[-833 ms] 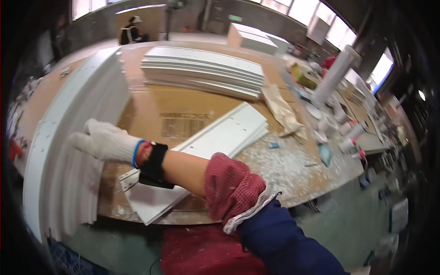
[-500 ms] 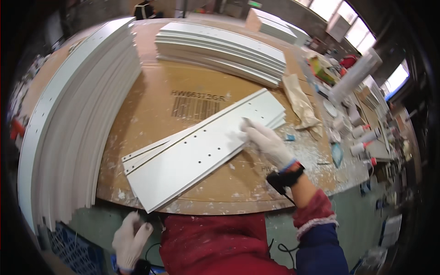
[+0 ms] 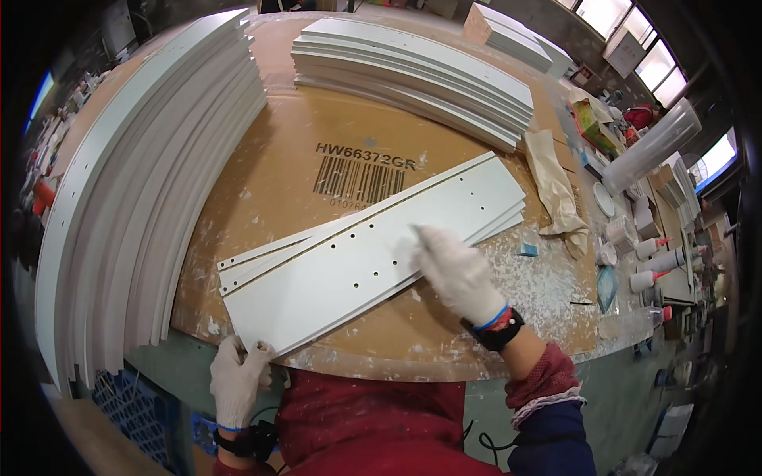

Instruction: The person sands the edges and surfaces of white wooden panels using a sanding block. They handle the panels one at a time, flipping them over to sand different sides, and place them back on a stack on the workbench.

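A long white panel with small drilled holes and a narrow groove lies at a slant on top of other similar panels. My left hand, in a white glove, is at its near left corner, with the thumb over the edge and the fingers bent round the end. Above the panel's middle, near its front edge, hovers my gloved right hand, fingers closed together. A dark grey tip shows at these fingers; whether it is a small tool or a stained fingertip I cannot make out.
Brown cardboard covers the table under the panels. A tall stack of white panels stands left, a lower stack at the back. Crumpled beige paper, a blue scrap, white flakes and several bottles lie to the right.
My left hand has risen from below the table edge to the panel's near corner. My right hand stays over the panel, slightly nearer its middle. The view has shifted a little.
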`<control>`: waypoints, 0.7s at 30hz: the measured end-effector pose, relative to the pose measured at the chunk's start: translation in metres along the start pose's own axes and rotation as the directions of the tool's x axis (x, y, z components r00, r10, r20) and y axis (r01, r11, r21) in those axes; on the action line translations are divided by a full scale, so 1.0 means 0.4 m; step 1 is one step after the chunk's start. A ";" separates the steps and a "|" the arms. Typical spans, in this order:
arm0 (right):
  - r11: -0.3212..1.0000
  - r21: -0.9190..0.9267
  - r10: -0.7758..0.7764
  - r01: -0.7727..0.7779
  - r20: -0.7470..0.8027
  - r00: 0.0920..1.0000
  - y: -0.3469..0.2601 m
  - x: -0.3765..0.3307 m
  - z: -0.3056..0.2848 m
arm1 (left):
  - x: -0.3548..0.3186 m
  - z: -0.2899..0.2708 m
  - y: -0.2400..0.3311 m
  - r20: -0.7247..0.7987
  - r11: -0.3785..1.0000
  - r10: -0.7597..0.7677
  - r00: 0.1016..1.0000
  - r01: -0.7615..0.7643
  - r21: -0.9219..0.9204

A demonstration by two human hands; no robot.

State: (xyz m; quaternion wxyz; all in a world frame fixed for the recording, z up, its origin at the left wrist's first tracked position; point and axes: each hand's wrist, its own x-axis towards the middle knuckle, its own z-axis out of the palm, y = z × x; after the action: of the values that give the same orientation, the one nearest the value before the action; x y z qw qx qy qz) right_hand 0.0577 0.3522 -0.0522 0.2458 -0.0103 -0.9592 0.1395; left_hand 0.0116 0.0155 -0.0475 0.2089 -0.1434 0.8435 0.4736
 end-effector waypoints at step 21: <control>0.793 -0.608 0.209 -0.048 0.196 0.958 0.387 0.175 0.022 | 0.021 0.005 0.047 -0.087 0.994 -0.057 0.995 0.049 -0.096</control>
State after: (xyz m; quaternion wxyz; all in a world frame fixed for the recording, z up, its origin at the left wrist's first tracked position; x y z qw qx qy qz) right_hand -0.0158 0.5048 -0.0691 0.0953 -0.1351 -0.9743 -0.1528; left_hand -0.0036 0.0266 -0.0388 0.1767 -0.1965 0.8247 0.5000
